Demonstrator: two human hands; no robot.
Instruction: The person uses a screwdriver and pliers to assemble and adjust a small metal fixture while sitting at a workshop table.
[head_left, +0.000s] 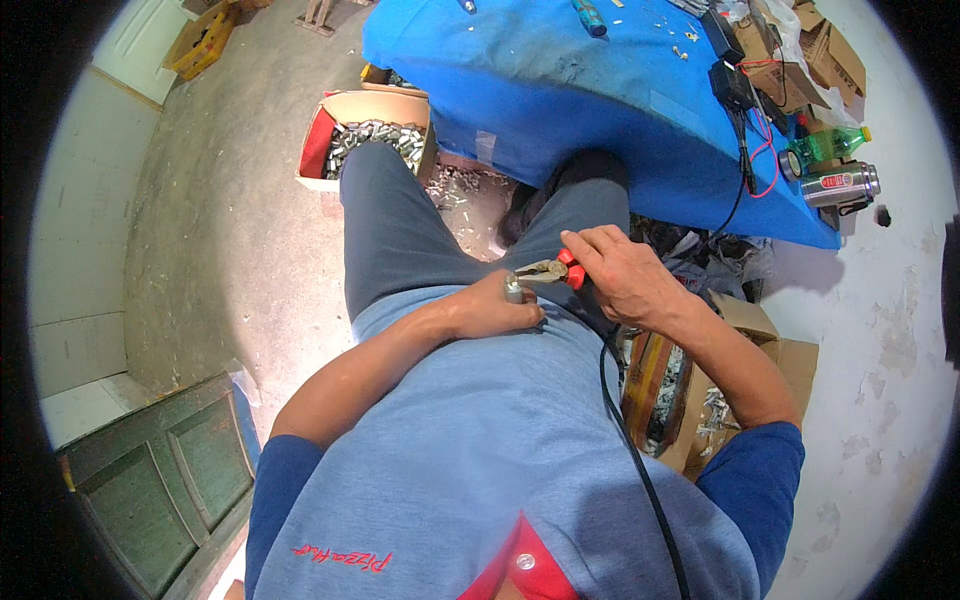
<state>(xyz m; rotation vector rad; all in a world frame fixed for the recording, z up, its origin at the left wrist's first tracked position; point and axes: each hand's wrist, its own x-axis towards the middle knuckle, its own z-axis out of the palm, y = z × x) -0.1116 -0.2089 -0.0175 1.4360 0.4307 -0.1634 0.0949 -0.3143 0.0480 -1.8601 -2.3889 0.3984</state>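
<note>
My left hand (pixel 495 307) is closed around a small grey metal cylinder (pixel 514 290), its top end pointing up past the fingers. In my right hand (pixel 630 275) is a pair of pliers (pixel 543 271) with red handles. The pliers' jaws point left and reach the top of the cylinder; whether they grip a part of it is too small to tell. Both hands are close together in front of my waist, above my lap. The palm side of the right hand is hidden.
A blue-covered table (pixel 560 110) stands ahead. An open cardboard box (pixel 430 160) of small metal cylinders sits beside my left knee. At right are a green bottle (pixel 835 145), a steel flask (pixel 840 186) and cables. A black cable (pixel 640 470) runs down my front.
</note>
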